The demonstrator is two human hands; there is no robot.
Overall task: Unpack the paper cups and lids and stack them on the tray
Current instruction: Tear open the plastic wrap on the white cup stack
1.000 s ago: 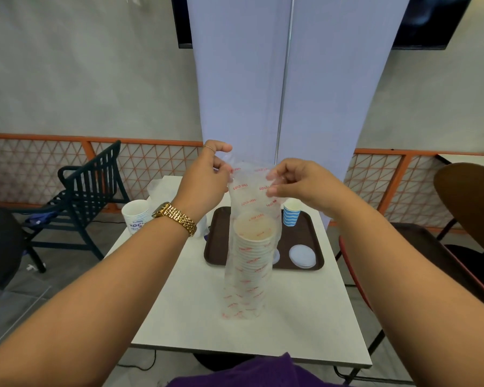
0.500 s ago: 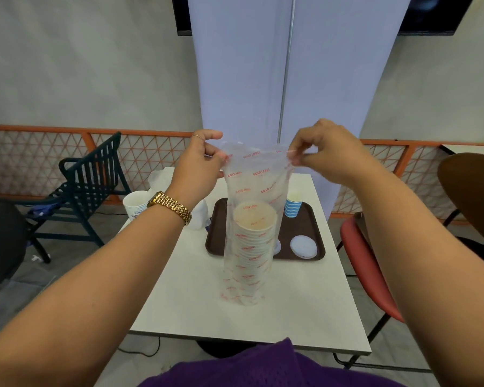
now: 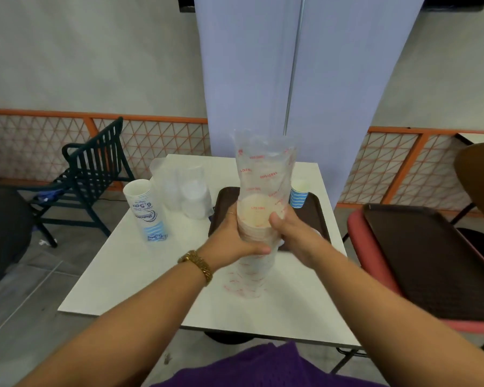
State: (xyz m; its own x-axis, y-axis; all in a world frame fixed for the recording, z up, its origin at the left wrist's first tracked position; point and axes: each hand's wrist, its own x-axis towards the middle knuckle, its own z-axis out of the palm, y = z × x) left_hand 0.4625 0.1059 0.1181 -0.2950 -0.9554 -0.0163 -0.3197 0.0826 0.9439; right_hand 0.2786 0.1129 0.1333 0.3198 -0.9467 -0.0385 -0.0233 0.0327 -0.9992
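Head view: I see a white square desk [image 3: 140, 275] at mid-frame, set on a grey floor before a pale wall with an orange lattice rail. A bluish-white panel [image 3: 291, 65] rises behind it at upper centre. A dark green slatted chair [image 3: 92, 174] stands at the left, and a red chair carrying a second brown tray [image 3: 430, 261] sits at the right. On the desk, my left hand [image 3: 231, 241] and right hand [image 3: 294, 236] each have their grip clamped round the sleeve of paper cups [image 3: 259, 219], upright in its clear red-printed bag at centre, in front of the brown tray [image 3: 316, 210]. A blue-striped cup [image 3: 299, 194] stands on that tray. Left of it sit bagged lids [image 3: 193, 191] and a printed cup sleeve [image 3: 146, 210].
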